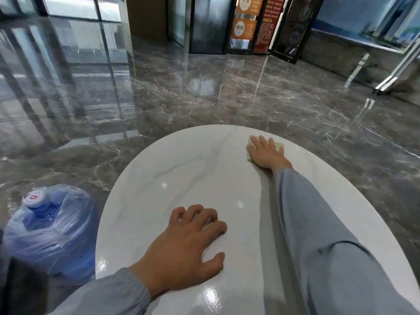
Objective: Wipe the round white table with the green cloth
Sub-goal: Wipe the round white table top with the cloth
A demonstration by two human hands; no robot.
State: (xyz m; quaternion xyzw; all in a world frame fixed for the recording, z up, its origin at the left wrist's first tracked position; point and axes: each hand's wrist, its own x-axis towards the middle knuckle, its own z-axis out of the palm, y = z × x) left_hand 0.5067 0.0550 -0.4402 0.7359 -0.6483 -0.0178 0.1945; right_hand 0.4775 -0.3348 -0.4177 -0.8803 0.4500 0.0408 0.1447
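The round white table (181, 178) bears a green cloth (280, 145).

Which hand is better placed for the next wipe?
Right. The right hand lies flat on the green cloth near the far edge of the white table; the left hand rests bare on the near side.

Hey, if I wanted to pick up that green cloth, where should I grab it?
Probably take your grip on the corner of the green cloth showing past the little-finger side of the right hand. It lies flat on the table under the palm, so lift the hand, come from above and pinch that loose corner.
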